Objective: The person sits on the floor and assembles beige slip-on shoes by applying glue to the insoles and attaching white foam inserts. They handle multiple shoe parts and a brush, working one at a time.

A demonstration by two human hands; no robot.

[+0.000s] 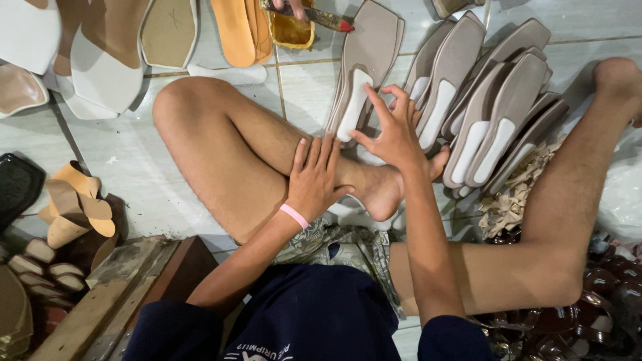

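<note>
The right hand (394,134), fingers spread, reached for grey-beige pointed shoe insoles (364,67) at upper centre; the left hand (314,177) lay flat and empty on the shin, so a firm edge pinch suited.

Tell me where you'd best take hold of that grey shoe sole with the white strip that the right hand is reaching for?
Probably by its narrow near end, coming from the person's side. The grey sole leans on a stack with its broad end pointing away; the white strip faces up. The right hand is already at that near end, fingers spread, so pinching the thin edges there should lift it off the stack. The left hand rests on the shin.
</note>
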